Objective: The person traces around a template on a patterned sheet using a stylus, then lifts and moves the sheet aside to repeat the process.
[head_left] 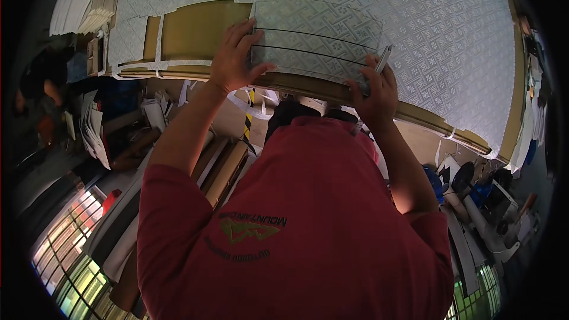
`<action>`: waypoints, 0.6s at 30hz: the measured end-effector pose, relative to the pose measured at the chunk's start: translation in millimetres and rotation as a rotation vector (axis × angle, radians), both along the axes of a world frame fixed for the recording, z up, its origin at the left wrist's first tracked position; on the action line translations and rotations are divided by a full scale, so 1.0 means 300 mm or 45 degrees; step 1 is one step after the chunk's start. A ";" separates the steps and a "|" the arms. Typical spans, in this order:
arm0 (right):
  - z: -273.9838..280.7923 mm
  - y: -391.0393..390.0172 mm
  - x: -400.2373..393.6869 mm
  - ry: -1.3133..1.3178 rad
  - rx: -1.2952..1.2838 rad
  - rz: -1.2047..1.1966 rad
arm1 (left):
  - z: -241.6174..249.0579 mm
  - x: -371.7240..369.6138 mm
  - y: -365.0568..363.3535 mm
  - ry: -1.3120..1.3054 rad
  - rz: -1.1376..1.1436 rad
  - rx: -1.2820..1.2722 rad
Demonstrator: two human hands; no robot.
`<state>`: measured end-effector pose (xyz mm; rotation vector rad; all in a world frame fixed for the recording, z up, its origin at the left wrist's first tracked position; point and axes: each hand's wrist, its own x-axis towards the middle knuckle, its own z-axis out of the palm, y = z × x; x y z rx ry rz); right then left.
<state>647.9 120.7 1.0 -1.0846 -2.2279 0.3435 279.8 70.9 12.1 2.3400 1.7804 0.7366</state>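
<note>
One stack of white sheets stands at far left, past the desk, where two bare brown sections flank one white strip. A worker's left hand rests with fingers spread, gripping nothing, at the left edge of one patterned panel crossed by two dark lines. The panel lies between both hands, just beside the desk's near edge. At its right end, the right hand's fingers curl around one slim silvery tool; beyond, patterned sheet spreads widely rightward.
</note>
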 end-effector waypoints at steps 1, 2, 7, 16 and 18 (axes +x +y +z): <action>0.002 0.005 -0.002 -0.004 0.018 -0.002 | -0.003 -0.001 -0.001 0.015 -0.007 0.022; -0.005 0.004 -0.002 0.003 0.022 -0.009 | -0.008 -0.005 0.001 0.029 -0.009 0.043; -0.014 -0.002 -0.006 -0.004 -0.014 -0.037 | -0.027 -0.017 -0.007 0.000 -0.015 0.033; -0.015 0.001 -0.006 0.016 0.031 -0.041 | -0.029 -0.023 -0.001 0.012 -0.031 0.068; -0.010 0.002 -0.008 0.033 0.034 -0.041 | -0.033 -0.018 -0.004 0.024 -0.026 0.065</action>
